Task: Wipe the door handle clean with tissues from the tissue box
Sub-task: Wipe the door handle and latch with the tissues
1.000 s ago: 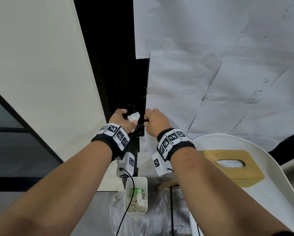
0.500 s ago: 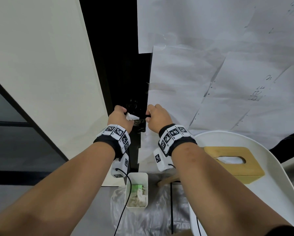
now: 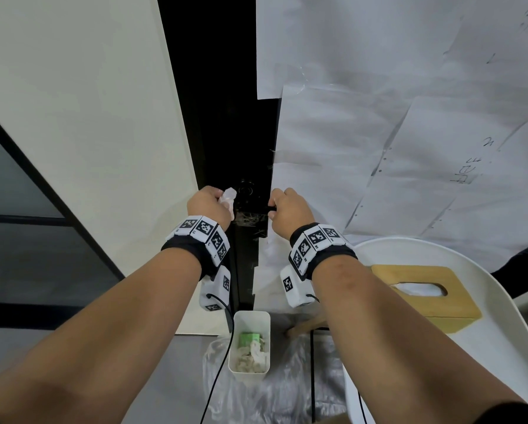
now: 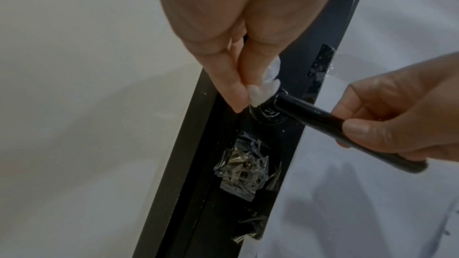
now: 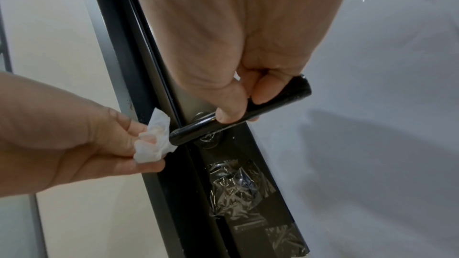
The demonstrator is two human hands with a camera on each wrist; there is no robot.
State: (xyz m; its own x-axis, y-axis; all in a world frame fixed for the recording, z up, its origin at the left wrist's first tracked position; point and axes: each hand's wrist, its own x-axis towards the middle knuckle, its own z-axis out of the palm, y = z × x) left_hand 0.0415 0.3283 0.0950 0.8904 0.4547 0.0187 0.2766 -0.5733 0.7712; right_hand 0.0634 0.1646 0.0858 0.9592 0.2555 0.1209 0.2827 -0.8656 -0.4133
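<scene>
Left wrist view: left hand [image 4: 223, 32] pinched a wadded tissue [image 4: 264, 91] between thumb and fingertips, pressed against the pivot end of the door handle [image 4: 315, 114]. Right hand [image 4: 397, 117] was curled round the free end of the black lever, thumb on top, steadying it. Right wrist view confirmed: tissue [image 5: 155, 140] touching the handle's [image 5: 238, 119] inner end, at about 8 o'clock from the right thumb.

Step in hand, as judged: wiping, at the root of the lever. Next move likely calls for drawing the tissue along the bar toward the right hand, which must shift to free the covered stretch.

Head view: tissue box [image 3: 425, 293] on a white table [image 3: 501, 332] at 4 o'clock from the hands; a small bin [image 3: 250, 344] with used tissues below, at 6 o'clock.
</scene>
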